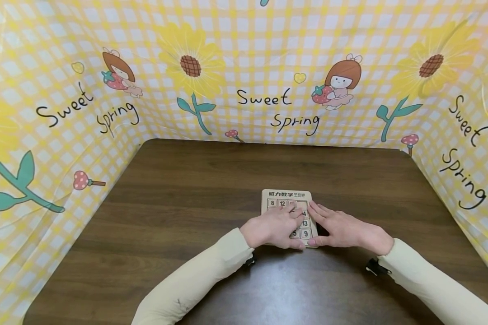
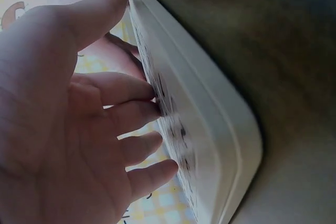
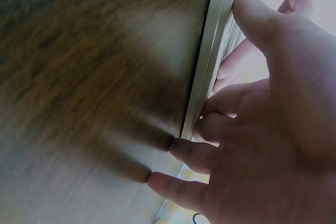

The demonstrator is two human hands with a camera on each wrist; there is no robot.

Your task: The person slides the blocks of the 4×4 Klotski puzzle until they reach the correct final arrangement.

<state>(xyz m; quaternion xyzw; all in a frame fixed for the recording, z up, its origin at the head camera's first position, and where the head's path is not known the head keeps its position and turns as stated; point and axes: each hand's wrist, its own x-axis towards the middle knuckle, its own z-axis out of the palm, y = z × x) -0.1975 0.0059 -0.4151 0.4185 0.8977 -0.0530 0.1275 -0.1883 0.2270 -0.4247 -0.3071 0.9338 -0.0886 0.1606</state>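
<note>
A cream sliding number puzzle (image 1: pixel 286 193) lies flat on the table, its numbered tiles set in a raised frame with a printed heading. Over its middle and lower left stretches my left hand (image 1: pixel 273 228), fingertips on the tiles, hiding several of them. In the left wrist view the fingers (image 2: pixel 137 115) are loosely extended, and the thumb reaches the puzzle's near rim. My right hand (image 1: pixel 343 229) lies along the right side, thumb on the lower right corner. The right wrist view shows two of its fingertips (image 3: pixel 157 178) on the tabletop and others against the puzzle's edge.
The dark wood table (image 1: pixel 179 194) extends around the puzzle. A yellow checked cloth (image 1: pixel 260 58) with flowers and lettering forms walls at the back and both sides. Dark wrist devices (image 1: pixel 377 267) show at the cuffs of the pale sleeves.
</note>
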